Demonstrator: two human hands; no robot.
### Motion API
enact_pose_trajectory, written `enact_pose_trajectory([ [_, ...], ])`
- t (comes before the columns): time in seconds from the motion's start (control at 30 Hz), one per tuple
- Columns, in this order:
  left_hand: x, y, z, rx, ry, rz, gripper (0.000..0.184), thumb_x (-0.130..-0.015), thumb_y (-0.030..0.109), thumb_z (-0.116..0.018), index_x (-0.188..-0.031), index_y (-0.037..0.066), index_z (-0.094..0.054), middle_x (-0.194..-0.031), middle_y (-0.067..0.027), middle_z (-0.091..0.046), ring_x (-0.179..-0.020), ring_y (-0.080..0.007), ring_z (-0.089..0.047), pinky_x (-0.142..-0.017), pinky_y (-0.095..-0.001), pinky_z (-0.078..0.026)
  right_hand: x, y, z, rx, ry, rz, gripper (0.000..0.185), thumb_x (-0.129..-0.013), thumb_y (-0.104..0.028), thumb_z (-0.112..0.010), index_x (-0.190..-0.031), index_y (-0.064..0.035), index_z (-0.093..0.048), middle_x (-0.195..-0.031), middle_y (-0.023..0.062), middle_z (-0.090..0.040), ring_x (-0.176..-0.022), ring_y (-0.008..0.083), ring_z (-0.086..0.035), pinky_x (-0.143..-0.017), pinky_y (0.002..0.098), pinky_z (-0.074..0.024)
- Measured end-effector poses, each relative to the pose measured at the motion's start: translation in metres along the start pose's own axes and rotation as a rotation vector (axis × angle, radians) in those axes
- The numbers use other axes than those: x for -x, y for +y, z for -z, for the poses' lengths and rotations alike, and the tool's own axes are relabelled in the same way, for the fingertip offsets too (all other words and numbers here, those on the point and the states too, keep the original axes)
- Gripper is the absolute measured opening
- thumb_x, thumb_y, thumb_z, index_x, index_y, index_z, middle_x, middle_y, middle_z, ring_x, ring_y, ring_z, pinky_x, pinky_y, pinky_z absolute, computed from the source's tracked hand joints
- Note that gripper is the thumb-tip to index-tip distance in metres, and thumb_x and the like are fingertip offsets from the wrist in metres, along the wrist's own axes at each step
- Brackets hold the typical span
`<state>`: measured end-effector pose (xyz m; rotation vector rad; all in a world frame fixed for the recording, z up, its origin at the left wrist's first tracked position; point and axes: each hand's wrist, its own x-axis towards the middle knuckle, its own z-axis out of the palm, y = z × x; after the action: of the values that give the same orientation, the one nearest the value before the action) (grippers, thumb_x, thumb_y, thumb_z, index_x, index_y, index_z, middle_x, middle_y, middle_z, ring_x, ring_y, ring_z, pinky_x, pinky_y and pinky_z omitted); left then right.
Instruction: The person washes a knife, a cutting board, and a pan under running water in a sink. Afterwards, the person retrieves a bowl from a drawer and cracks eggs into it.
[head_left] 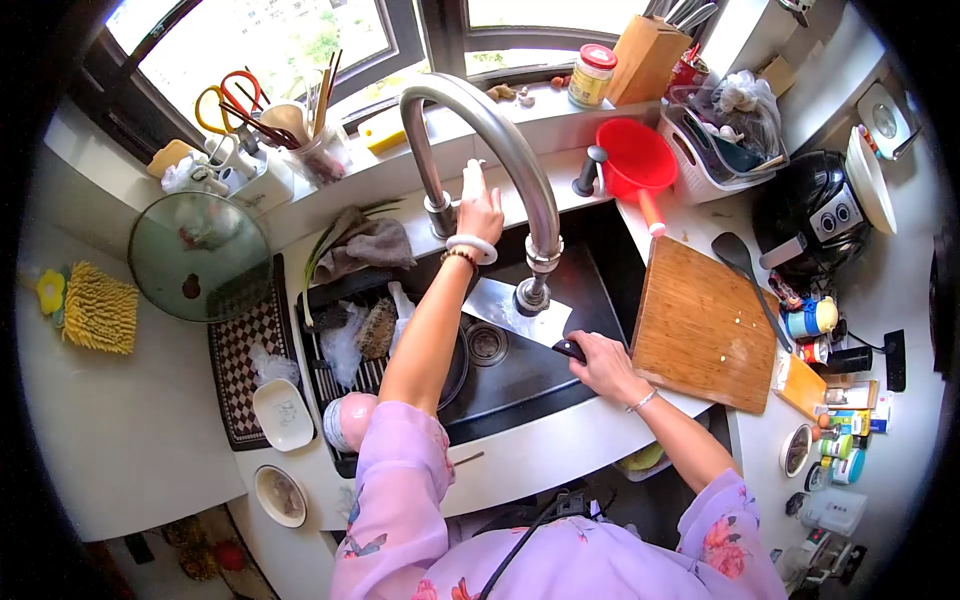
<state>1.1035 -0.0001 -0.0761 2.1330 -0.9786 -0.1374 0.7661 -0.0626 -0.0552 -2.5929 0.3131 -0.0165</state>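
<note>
Nearest, the floral lilac sleeves (400, 470) reach over the white counter (520, 470) at the near edge of the black sink (505, 395), with a small round bowl (281, 497) off the sink's near left. Beside the sink's left side lie 1 white dish (283, 413) and a checkered mat (245, 370), while a pink jar (355, 420) sits at its near left corner. The person's right grip (603, 368), above the sink's near right part, is closed around the black handle of a cleaver (510, 308), whose broad blade extends over the sink basin. To the sink's right, a wooden cutting board (705, 325) carries a black spatula (740, 258). The left grip (480, 212) is at the sink's far side, next to the base of the faucet (530, 160), which arches over the sink; I cannot tell whether that grip holds anything. Off the sink's far right corner is a red handled bowl (636, 158), and farthest, on the window ledge beyond the sink, stand a red-lidded jar (592, 75) and a wooden knife block (647, 58)
</note>
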Motion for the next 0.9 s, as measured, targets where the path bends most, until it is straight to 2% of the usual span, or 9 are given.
enact_pose_trajectory([
  [0.13, 0.080, 0.022, -0.002, 0.042, 0.272, -0.290, 0.050, -0.092, 0.001, -0.045, -0.141, -0.006, -0.036, -0.146, -0.0286, -0.037, -0.138, -0.0432, -0.032, -0.114, -0.0438, -0.029, -0.006, 0.002, -0.022, -0.072, 0.023, -0.024, 0.032, -0.079, -0.016, -0.064, -0.108, -0.0042, -0.058, -0.085, 0.0164, -0.064, -0.083, 0.0349, -0.063, -0.075, 0.0441, -0.0500],
  [0.2, 0.139, 0.014, -0.030, 0.084, 0.066, -0.367, 0.048, -0.092, 0.005, -0.049, -0.138, -0.005, -0.041, -0.143, -0.0281, -0.042, -0.135, -0.0435, -0.037, -0.113, -0.0437, -0.032, -0.007, 0.005, -0.029, -0.118, 0.088, -0.017, 0.033, -0.079, -0.017, -0.064, -0.109, -0.0042, -0.059, -0.087, 0.0173, -0.065, -0.084, 0.0357, -0.064, -0.076, 0.0444, -0.0506],
  [0.27, 0.180, 0.041, -0.033, 0.046, -0.574, -0.139, 0.049, -0.093, 0.014, -0.052, -0.137, -0.005, -0.041, -0.141, -0.0275, -0.044, -0.133, -0.0435, -0.040, -0.112, -0.0452, -0.032, -0.006, 0.005, -0.036, -0.122, 0.093, -0.026, 0.036, -0.079, -0.017, -0.065, -0.112, -0.0039, -0.059, -0.089, 0.0175, -0.065, -0.085, 0.0357, -0.064, -0.075, 0.0445, -0.0507],
  [0.43, 0.169, -0.003, -0.036, -0.290, -0.362, -0.083, 0.054, -0.093, 0.034, -0.050, -0.140, 0.008, -0.042, -0.141, -0.0266, -0.045, -0.132, -0.0409, -0.042, -0.115, -0.0504, -0.024, 0.008, -0.002, -0.027, -0.095, 0.058, -0.075, 0.035, -0.080, -0.016, -0.065, -0.111, -0.0016, -0.061, -0.088, 0.0201, -0.065, -0.084, 0.0365, -0.063, -0.078, 0.0449, -0.0504],
  [0.47, 0.170, -0.031, -0.049, -0.427, -0.070, -0.279, 0.056, -0.093, 0.035, -0.049, -0.141, 0.010, -0.041, -0.141, -0.0260, -0.045, -0.133, -0.0395, -0.041, -0.115, -0.0507, -0.023, 0.013, -0.001, -0.024, -0.097, 0.034, -0.092, 0.034, -0.080, -0.015, -0.064, -0.110, -0.0013, -0.061, -0.087, 0.0205, -0.065, -0.084, 0.0366, -0.063, -0.078, 0.0448, -0.0504],
  [0.6, 0.172, 0.039, -0.031, -0.128, -0.553, -0.395, 0.059, -0.094, 0.037, -0.046, -0.147, 0.011, -0.036, -0.147, -0.0235, -0.039, -0.139, -0.0343, -0.036, -0.118, -0.0499, -0.017, 0.013, -0.004, -0.026, -0.074, 0.139, -0.049, 0.034, -0.079, -0.015, -0.065, -0.109, -0.0002, -0.061, -0.087, 0.0208, -0.066, -0.081, 0.0359, -0.063, -0.076, 0.0437, -0.0507],
  [0.7, 0.159, 0.021, -0.038, -0.130, -0.491, -0.104, 0.058, -0.093, 0.033, -0.049, -0.148, 0.017, -0.036, -0.150, -0.0157, -0.038, -0.139, -0.0336, -0.035, -0.119, -0.0498, -0.015, 0.016, -0.004, -0.020, -0.048, 0.163, -0.052, 0.033, -0.079, -0.014, -0.064, -0.108, 0.0004, -0.061, -0.086, 0.0191, -0.066, -0.082, 0.0347, -0.063, -0.075, 0.0436, -0.0508],
  [0.73, 0.157, 0.013, -0.038, -0.414, -0.324, -0.394, 0.057, -0.094, 0.031, -0.050, -0.148, 0.017, -0.036, -0.151, -0.0123, -0.039, -0.140, -0.0312, -0.035, -0.119, -0.0504, -0.014, 0.022, -0.006, -0.021, -0.034, 0.181, -0.036, 0.032, -0.079, -0.014, -0.063, -0.108, 0.0003, -0.061, -0.085, 0.0182, -0.066, -0.082, 0.0344, -0.064, -0.075, 0.0437, -0.0509],
  [0.9, 0.175, 0.055, -0.053, -0.088, -0.301, -0.455, 0.050, -0.092, 0.023, -0.054, -0.139, 0.007, -0.044, -0.133, -0.0170, -0.053, -0.122, -0.0344, -0.051, -0.102, -0.0427, -0.042, 0.014, -0.017, -0.011, 0.024, 0.185, -0.084, 0.031, -0.080, -0.014, -0.063, -0.107, 0.0001, -0.061, -0.086, 0.0173, -0.067, -0.085, 0.0323, -0.063, -0.075, 0.0421, -0.0511],
])
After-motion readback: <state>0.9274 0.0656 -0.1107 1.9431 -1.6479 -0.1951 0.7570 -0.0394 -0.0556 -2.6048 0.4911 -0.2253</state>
